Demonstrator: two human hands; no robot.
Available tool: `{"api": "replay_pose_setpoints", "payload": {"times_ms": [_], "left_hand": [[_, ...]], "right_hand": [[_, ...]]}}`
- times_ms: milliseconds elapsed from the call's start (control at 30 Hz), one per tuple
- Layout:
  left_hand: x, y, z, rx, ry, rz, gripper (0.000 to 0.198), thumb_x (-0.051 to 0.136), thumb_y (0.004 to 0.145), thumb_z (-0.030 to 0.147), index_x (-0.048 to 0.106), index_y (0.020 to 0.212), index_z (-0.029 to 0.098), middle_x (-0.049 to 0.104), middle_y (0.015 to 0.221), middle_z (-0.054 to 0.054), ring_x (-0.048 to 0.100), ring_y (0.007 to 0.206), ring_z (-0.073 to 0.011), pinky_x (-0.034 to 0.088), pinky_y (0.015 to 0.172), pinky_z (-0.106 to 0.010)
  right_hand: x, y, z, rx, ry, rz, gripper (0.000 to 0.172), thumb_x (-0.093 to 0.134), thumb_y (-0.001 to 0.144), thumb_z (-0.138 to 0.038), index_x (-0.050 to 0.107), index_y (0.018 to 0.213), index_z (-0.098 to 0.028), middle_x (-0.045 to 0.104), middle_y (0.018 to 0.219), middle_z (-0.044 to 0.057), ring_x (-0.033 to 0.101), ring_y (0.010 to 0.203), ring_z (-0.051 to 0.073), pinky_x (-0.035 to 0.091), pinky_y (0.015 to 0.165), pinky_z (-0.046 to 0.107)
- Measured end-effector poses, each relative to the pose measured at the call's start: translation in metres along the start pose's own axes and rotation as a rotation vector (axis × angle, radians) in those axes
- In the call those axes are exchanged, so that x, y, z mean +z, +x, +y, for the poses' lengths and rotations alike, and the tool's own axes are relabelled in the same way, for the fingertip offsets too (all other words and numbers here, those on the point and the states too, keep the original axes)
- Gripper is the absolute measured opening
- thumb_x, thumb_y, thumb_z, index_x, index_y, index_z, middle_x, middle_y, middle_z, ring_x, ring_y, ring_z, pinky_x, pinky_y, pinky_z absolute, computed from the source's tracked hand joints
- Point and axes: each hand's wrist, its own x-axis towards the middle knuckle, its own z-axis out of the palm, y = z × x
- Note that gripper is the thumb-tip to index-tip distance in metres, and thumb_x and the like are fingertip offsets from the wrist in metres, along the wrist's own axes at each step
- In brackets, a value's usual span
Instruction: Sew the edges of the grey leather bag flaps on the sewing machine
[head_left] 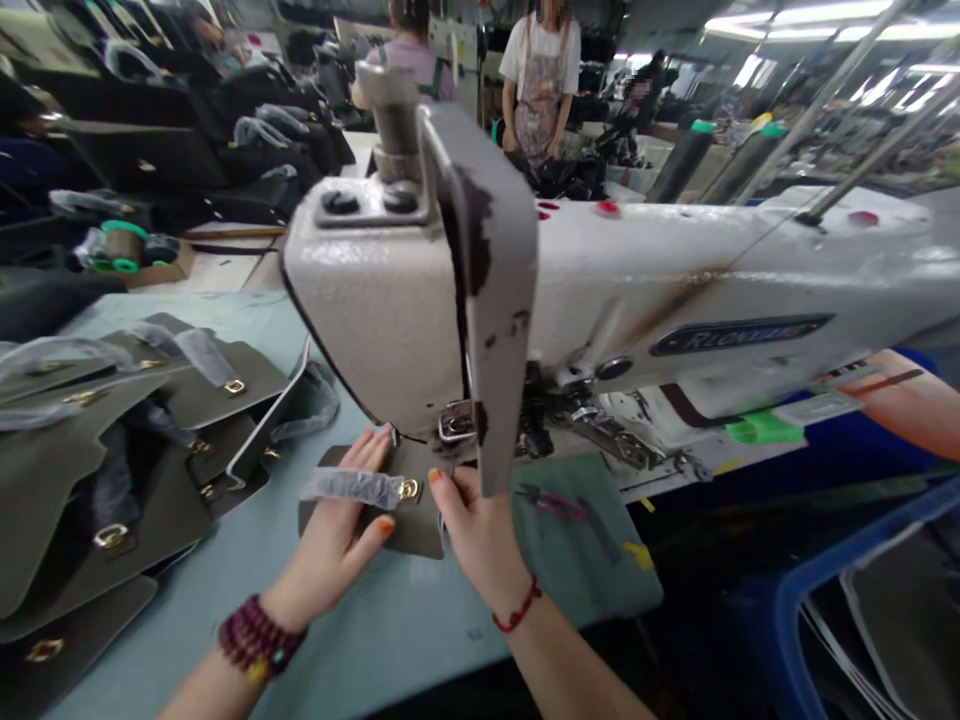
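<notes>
A dark grey bag panel (412,535) lies on the green table under the head of a sewing machine (375,320). Across it runs a plastic-wrapped strap (352,487) ending in a gold buckle (408,490). My left hand (341,545) reaches beneath the strap, fingers stretched flat on the panel and thumb apart. At the panel's right edge, close to the presser foot, my right hand (476,520) pinches with thumb and bent fingers; part of that grip is hidden by the machine's grey guard. Pink-handled thread snips (559,503) rest right of this hand.
Several similar grey panels with wrapped straps and gold buckles (112,537) are piled at the left. A blue bin (795,600) holding grey pieces stands at the lower right. Thread cones (682,160) rise behind the machine. An aproned person (541,90) stands farther back.
</notes>
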Motion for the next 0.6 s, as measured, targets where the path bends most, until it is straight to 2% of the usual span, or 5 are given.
{"api": "replay_pose_setpoints", "payload": {"times_ms": [100,167,300,500,600], "left_hand": [[-0.021,0.048,0.004,0.209,0.147,-0.189,0.060,0.051,0.088,0.054,0.047,0.140,0.023,0.059,0.130,-0.013,0.052,0.123,-0.0335,0.036,0.109,-0.051],[-0.029,0.059,0.018,0.243,0.238,-0.263,0.055,0.054,0.088,0.052,0.054,0.135,0.023,0.063,0.121,-0.012,0.059,0.112,-0.0310,0.044,0.101,-0.048],[-0.035,0.056,0.039,0.228,0.354,-0.250,0.052,0.056,0.087,0.054,0.058,0.130,0.025,0.063,0.118,-0.014,0.059,0.107,-0.0321,0.048,0.092,-0.048],[-0.036,0.060,0.042,0.195,0.336,-0.228,0.049,0.055,0.086,0.056,0.062,0.124,0.025,0.062,0.112,-0.012,0.059,0.099,-0.0295,0.051,0.084,-0.044],[-0.036,0.061,0.043,0.183,0.328,-0.252,0.047,0.052,0.088,0.055,0.062,0.122,0.024,0.061,0.108,-0.011,0.059,0.095,-0.0288,0.051,0.082,-0.044]], "right_hand": [[-0.002,0.003,0.003,0.048,0.030,-0.003,0.044,0.050,0.091,-0.041,0.044,0.054,-0.018,0.043,0.051,-0.003,0.038,0.050,0.009,0.026,0.048,0.022],[-0.009,0.003,0.004,0.086,0.068,-0.030,0.042,0.054,0.088,-0.044,0.052,0.056,-0.016,0.049,0.055,-0.002,0.043,0.055,0.011,0.030,0.050,0.021],[-0.017,0.004,0.006,0.133,0.150,-0.077,0.039,0.056,0.086,-0.045,0.061,0.062,-0.015,0.055,0.060,0.000,0.050,0.060,0.013,0.035,0.053,0.021],[-0.015,0.000,0.012,0.085,0.068,-0.017,0.040,0.054,0.089,-0.046,0.061,0.065,-0.015,0.056,0.062,0.001,0.055,0.066,0.014,0.040,0.057,0.020],[-0.018,-0.012,0.018,0.079,0.089,-0.061,0.040,0.053,0.091,-0.047,0.062,0.070,-0.014,0.059,0.065,0.001,0.057,0.062,0.013,0.041,0.054,0.019]]}}
